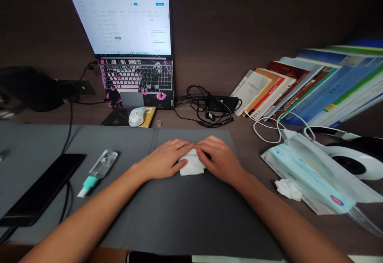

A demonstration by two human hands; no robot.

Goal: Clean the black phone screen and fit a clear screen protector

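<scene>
Nearest the camera, two bare forearms reached in over a dark grey desk mat (185, 219). Off to the left lay a black phone (44, 189), with a clear spray bottle (100, 167) on its side just beyond it. Over on the right, a crumpled tissue (289, 189) sat right up against a pale blue tissue pack (305, 175).

Main bit: a white tissue (192, 166) lay on the mat, between and partly under both hands. The left hand (166, 157) had its fingers side by side, tips at the tissue's far edge, with the thumb well apart from them on the left edge. One finger wore a ring. The right hand (220, 157) had its fingers bunched and bent down over the tissue's right side; honestly couldn't tell if they pinched it or just pressed. Both hands' fingertips about met at the far edge.

Past that were a mouse (137, 116), then an open laptop (136, 75).
</scene>
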